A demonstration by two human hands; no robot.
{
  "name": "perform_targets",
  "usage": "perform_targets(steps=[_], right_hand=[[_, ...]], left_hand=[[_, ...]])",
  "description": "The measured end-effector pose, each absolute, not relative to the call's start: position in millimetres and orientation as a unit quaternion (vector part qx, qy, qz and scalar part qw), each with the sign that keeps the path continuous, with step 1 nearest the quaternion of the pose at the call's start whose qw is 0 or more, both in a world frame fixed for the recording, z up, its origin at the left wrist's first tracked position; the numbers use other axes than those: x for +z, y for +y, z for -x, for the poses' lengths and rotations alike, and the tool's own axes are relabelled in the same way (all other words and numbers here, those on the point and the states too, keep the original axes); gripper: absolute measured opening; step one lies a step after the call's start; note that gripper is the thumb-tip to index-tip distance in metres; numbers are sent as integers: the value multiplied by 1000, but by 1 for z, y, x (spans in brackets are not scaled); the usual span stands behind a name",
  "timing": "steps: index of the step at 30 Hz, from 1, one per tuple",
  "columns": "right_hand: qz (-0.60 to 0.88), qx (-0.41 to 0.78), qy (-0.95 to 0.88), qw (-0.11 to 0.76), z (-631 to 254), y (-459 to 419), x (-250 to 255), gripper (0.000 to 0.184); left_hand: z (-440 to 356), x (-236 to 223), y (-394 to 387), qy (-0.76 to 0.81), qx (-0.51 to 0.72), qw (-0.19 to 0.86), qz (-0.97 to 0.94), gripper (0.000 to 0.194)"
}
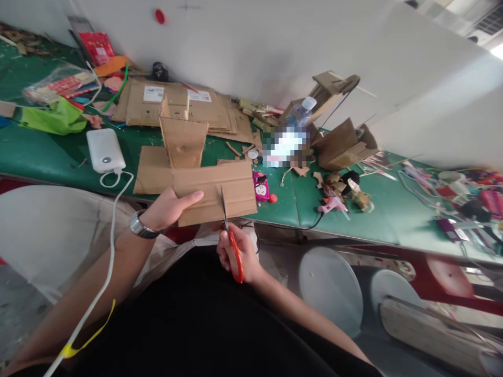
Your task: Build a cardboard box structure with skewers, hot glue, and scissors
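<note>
My left hand (pixel 167 208) grips the left side of a flat cardboard piece (pixel 239 188), its thumb lying on top. In my right hand (pixel 239 250) is a pair of scissors (pixel 236 257) with orange handles. One blade shows above the cardboard, pointing away from me across its near edge; the other blade is hidden. Just behind this piece stands a folded cardboard part (pixel 184 140), and another flat cardboard sheet (pixel 153 170) lies to the left on the green table.
A white power bank (pixel 105 150) with a cable lies left on the green table (pixel 283 207). Stacked cardboard (pixel 135 112) rests against the wall. To the right are a pink glue gun (pixel 332 205), a cardboard box (pixel 346 144) and a plastic bottle (pixel 302 112). Grey stools (pixel 330 288) stand below.
</note>
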State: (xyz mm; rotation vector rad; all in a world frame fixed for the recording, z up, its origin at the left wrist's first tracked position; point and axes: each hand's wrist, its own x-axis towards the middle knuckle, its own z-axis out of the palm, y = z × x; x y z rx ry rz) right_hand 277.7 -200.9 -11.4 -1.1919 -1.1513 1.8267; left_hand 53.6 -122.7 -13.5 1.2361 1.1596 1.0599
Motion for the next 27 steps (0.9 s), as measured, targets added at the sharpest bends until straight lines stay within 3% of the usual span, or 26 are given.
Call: perform_targets(steps=[27], right_hand=[[477,692,-441,315,-274,-191,-10,61]], left_hand=[[-55,-23,-115,505,444,541,-505,70]])
